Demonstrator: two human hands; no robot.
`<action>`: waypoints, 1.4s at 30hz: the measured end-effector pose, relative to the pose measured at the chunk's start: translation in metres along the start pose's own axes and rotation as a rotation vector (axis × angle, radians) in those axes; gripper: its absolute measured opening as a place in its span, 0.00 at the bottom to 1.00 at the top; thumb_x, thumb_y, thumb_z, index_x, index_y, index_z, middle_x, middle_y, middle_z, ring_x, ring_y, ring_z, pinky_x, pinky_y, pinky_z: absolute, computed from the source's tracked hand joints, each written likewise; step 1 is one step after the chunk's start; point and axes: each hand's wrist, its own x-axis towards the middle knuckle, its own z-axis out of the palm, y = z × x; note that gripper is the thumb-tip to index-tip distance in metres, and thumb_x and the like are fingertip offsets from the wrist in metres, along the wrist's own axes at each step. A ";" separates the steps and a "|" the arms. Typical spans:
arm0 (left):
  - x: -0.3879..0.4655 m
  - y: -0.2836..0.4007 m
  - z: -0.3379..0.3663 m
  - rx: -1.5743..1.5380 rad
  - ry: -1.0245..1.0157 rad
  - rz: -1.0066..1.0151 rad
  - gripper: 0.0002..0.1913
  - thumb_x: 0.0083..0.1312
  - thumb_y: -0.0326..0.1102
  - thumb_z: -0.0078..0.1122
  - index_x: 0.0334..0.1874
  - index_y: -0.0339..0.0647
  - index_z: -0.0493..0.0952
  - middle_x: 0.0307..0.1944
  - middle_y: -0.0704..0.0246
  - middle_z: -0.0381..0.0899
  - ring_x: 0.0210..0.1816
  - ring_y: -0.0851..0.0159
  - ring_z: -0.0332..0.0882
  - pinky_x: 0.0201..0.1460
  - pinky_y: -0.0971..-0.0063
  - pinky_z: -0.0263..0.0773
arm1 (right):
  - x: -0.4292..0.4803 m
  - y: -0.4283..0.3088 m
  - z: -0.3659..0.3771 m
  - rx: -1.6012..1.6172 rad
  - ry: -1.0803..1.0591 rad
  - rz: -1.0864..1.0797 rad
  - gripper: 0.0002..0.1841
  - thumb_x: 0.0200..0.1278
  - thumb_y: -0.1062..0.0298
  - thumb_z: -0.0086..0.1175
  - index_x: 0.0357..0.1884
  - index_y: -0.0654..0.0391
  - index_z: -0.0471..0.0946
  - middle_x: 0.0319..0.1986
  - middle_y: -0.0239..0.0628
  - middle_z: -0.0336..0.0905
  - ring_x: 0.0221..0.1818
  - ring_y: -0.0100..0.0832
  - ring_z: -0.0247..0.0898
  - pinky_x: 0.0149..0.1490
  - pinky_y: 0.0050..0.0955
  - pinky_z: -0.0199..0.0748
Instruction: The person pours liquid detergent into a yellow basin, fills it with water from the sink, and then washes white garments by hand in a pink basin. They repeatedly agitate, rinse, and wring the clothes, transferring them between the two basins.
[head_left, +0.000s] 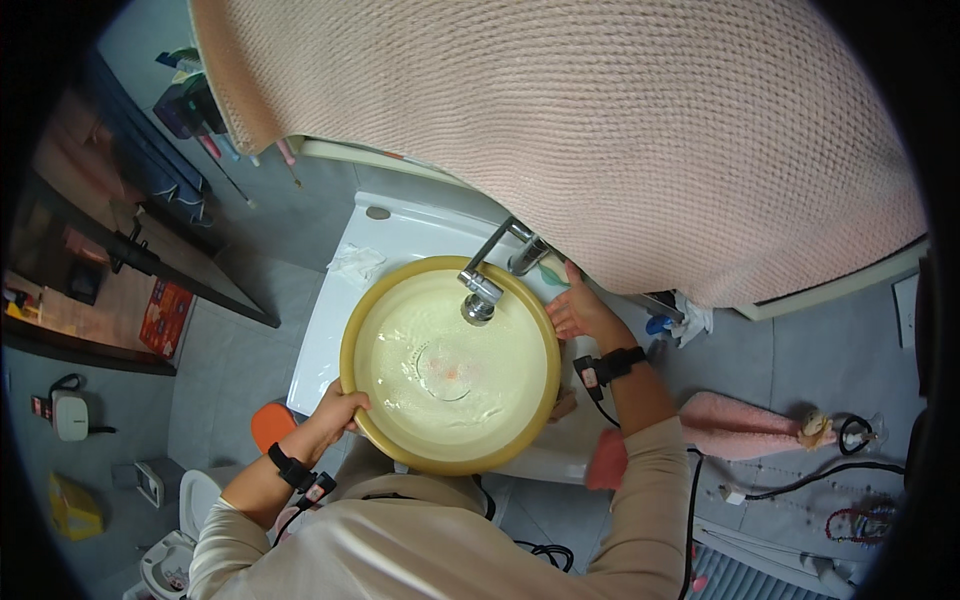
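A round plastic basin with a mustard-yellow rim (553, 375) and a pale inside stands on the white washbasin counter (315, 360); it holds clear water. The chrome swivel faucet (480, 289) reaches over the basin's upper right part. My left hand (337, 411) grips the rim at its lower left, thumb on top, fingers partly hidden below. My right hand (577, 307) is at the upper right of the rim, fingers spread apart and fingertips next to the basin's outer side; whether they touch it is unclear. Each wrist wears a black strap with a small cabled device.
A large pink knitted cloth (600, 135) hangs above the counter. A crumpled white tissue (357, 261) lies at the counter's left. A pink towel (739, 425) hangs at the right, near black cables. The toilet (202, 495) stands lower left, an orange object (273, 427) beside the counter.
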 end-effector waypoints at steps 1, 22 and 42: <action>0.001 0.002 -0.001 0.006 -0.016 0.001 0.20 0.55 0.24 0.55 0.52 0.35 0.72 0.27 0.67 0.78 0.15 0.74 0.70 0.11 0.85 0.58 | -0.002 0.003 0.002 -0.005 0.011 -0.017 0.62 0.51 0.10 0.20 0.45 0.71 0.76 0.38 0.56 0.80 0.34 0.43 0.80 0.37 0.32 0.80; 0.091 0.041 -0.022 0.493 -0.684 -0.197 0.10 0.53 0.24 0.57 0.39 0.36 0.75 0.23 0.70 0.72 0.15 0.74 0.64 0.13 0.80 0.51 | -0.213 0.211 0.170 -0.076 0.933 -0.025 0.18 0.48 0.65 0.63 0.38 0.68 0.76 0.29 0.46 0.78 0.33 0.39 0.76 0.40 0.37 0.73; -0.020 -0.116 -0.003 1.323 -1.243 -0.282 0.23 0.56 0.32 0.59 0.54 0.34 0.70 0.30 0.66 0.76 0.20 0.71 0.71 0.16 0.79 0.60 | -0.356 0.392 0.666 1.152 1.493 0.229 0.21 0.53 0.75 0.58 0.52 0.67 0.76 0.40 0.38 0.82 0.39 0.28 0.78 0.48 0.27 0.75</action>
